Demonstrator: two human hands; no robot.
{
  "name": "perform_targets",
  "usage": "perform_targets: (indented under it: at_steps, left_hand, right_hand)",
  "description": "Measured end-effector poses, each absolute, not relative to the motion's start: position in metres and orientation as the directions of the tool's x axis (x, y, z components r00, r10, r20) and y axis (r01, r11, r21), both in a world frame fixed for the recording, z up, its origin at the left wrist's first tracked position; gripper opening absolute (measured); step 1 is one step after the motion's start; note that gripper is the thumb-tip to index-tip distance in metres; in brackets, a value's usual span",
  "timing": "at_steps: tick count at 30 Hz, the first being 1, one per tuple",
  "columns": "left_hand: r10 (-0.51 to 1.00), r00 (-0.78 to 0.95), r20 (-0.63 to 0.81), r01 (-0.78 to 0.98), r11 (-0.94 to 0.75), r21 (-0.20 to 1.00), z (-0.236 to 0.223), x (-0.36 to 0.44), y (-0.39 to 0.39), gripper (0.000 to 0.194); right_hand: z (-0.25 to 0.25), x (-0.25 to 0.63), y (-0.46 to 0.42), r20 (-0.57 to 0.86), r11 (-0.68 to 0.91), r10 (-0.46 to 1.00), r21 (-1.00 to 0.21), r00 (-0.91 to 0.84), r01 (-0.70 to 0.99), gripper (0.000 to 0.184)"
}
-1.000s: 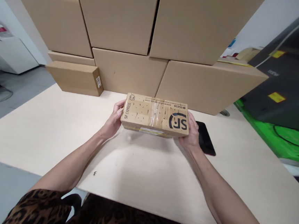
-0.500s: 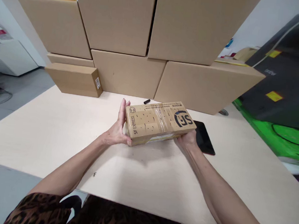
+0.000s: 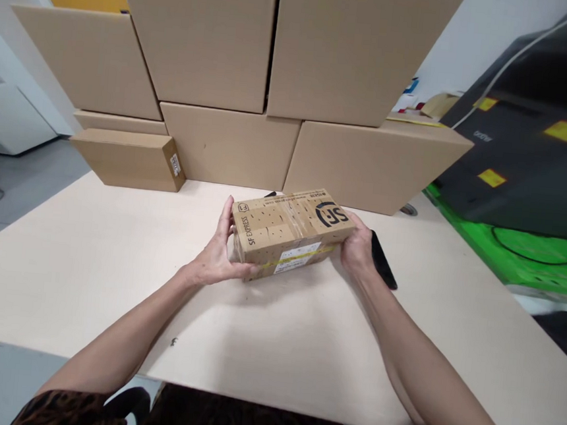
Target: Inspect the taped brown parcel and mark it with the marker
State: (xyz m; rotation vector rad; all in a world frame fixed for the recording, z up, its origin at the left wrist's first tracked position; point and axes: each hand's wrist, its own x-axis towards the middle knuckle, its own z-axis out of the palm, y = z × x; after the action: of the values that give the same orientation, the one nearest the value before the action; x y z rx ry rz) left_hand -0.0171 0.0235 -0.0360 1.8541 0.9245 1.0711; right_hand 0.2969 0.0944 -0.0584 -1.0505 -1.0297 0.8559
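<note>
A small brown SF Express parcel [image 3: 289,229], sealed with clear tape and bearing a white label on its near side, is held between both hands just above the pale wooden table [image 3: 109,276]. My left hand [image 3: 220,253] grips its left end, fingers up along the end face and thumb underneath. My right hand [image 3: 357,249] clasps the right end by the black SF logo. The parcel is turned at a slant, its right end farther from me.
Several large cardboard boxes [image 3: 235,82] are stacked like a wall at the table's back. A flat small box [image 3: 126,159] lies at the back left. A black phone [image 3: 382,267] rests beside my right hand. A dark machine [image 3: 531,161] and green mat [image 3: 532,254] lie at right.
The parcel has been rotated from square-on to slanted, its near side with the white label now showing. My left hand slid under the left end; the view shifted slightly right.
</note>
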Motion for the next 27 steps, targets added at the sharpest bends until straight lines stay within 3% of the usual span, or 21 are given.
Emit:
perform_targets:
  at_steps: [7,14,18,21,24,27]
  left_hand:
    - [0.886,0.340,0.316,0.255,-0.411,0.876,-0.037,-0.016,0.024,0.161]
    - [0.916,0.305,0.260,0.248,-0.340,0.907,-0.028,-0.034,0.037,0.168]
    - [0.917,0.308,0.252,0.261,-0.336,0.905,-0.029,-0.034,0.038,0.166]
    - [0.915,0.307,0.262,0.251,-0.343,0.905,-0.030,-0.032,0.038,0.166]
    - [0.912,0.308,0.272,0.253,-0.354,0.900,-0.030,-0.029,0.038,0.168]
    - [0.909,0.307,0.281,0.265,-0.365,0.893,-0.028,-0.027,0.037,0.167]
  right_hand:
    - [-0.042,0.342,0.108,0.283,0.176,0.932,-0.900,0.228,0.399,0.038]
    - [-0.004,0.393,0.098,0.109,-0.020,0.990,-0.522,0.090,0.852,0.018]
    - [-0.001,0.385,0.093,-0.068,-0.051,0.997,-0.324,0.031,0.945,0.016]
    - [-0.008,0.367,0.091,-0.161,-0.054,0.987,-0.250,0.014,0.967,0.016]
    - [-0.018,0.354,0.090,-0.189,-0.059,0.982,-0.262,0.009,0.963,0.042]
    - [-0.028,0.352,0.091,-0.166,-0.048,0.986,-0.373,-0.016,0.927,0.042]
